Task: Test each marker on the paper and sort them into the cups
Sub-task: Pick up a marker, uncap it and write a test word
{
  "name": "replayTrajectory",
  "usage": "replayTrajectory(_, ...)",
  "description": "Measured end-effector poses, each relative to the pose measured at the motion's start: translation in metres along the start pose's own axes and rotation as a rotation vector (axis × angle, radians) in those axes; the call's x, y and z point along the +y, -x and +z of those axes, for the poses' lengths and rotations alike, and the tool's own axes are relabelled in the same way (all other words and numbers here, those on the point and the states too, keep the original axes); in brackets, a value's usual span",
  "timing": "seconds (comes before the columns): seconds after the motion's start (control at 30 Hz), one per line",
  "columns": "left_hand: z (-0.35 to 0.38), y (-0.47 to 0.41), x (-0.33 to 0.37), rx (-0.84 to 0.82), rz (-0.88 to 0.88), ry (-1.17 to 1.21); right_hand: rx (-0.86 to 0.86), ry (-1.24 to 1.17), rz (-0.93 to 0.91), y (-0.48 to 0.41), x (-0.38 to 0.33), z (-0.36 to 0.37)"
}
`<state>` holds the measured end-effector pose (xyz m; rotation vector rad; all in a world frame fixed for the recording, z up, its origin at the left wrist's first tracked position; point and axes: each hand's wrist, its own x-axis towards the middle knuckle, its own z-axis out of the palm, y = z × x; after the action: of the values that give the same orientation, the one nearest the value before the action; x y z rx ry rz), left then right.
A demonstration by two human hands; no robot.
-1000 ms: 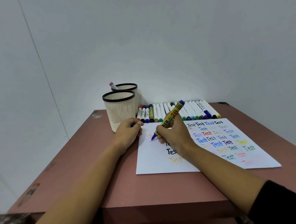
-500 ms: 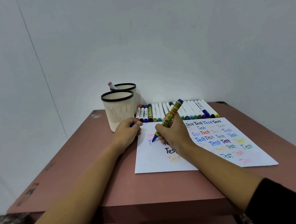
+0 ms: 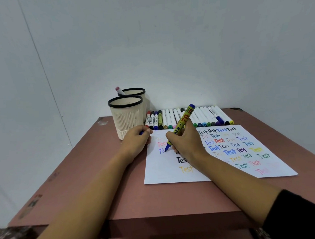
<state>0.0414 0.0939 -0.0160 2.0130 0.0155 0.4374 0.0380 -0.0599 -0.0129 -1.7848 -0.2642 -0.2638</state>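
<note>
My right hand grips a yellow-barrelled blue marker, its blue tip pressed on the white paper beside fresh blue letters. Many coloured "Test" words cover the sheet. At the paper's left edge, my left hand is curled around a small blue cap. Two cream cups with black rims stand at the back left: the near cup and the far cup, which holds a pink-capped marker. A row of markers lies along the wall behind the paper.
The reddish-brown table stands against a pale wall, which also runs close along its left side. Its front edge is near me, and bare tabletop shows left of and in front of the paper.
The marker tip has moved a little rightward and down on the paper, and new blue letters have appeared on the sheet's left side. My left hand has stayed put.
</note>
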Motion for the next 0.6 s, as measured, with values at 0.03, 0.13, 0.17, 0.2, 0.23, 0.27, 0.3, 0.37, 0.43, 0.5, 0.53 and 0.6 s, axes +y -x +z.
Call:
replayTrajectory(0.03, 0.0001, -0.0001, 0.0000, -0.001, -0.001, 0.000, 0.020, -0.001, -0.006, -0.0005, 0.0011, -0.0001)
replayTrajectory(0.13, 0.0001, 0.0000, -0.0001, 0.001, -0.005, 0.007, 0.037, 0.004, -0.003, -0.0018, 0.0022, -0.0006)
replayTrajectory(0.17, 0.0001, 0.0001, -0.0001, 0.002, -0.005, 0.009, 0.029, 0.003, -0.003, -0.0018, 0.0021, -0.0005)
replayTrajectory(0.2, 0.0000, 0.0002, -0.0001, 0.000, -0.005, 0.009, 0.021, 0.000, -0.004, -0.0020, 0.0022, -0.0003)
replayTrajectory(0.23, -0.0002, 0.0004, 0.0000, -0.004, -0.004, 0.007, 0.017, -0.002, -0.004, -0.0019, 0.0022, -0.0003)
replayTrajectory(0.27, -0.0003, 0.0005, 0.0000, -0.007, -0.003, 0.004, 0.017, -0.001, -0.007, -0.0020, 0.0024, -0.0001)
replayTrajectory(0.3, -0.0005, 0.0006, -0.0002, -0.010, -0.001, 0.000, 0.021, 0.003, -0.012, -0.0020, 0.0027, 0.0000)
replayTrajectory(0.37, -0.0006, -0.0001, -0.0003, -0.013, 0.000, -0.006, 0.037, 0.012, -0.022, -0.0022, 0.0031, 0.0000)
replayTrajectory(0.43, -0.0005, -0.0005, -0.0004, -0.017, 0.000, -0.012, 0.033, 0.015, -0.022, -0.0022, 0.0032, 0.0000)
replayTrajectory(0.5, -0.0006, -0.0007, -0.0008, -0.018, 0.003, -0.018, 0.016, 0.016, -0.011, -0.0020, 0.0029, 0.0001)
replayTrajectory(0.53, -0.0006, -0.0006, -0.0011, -0.017, 0.005, -0.019, 0.017, 0.013, -0.007, -0.0020, 0.0028, 0.0000)
replayTrajectory(0.6, -0.0006, -0.0004, -0.0012, -0.015, 0.010, -0.024, 0.046, -0.004, -0.004, -0.0028, 0.0026, -0.0005)
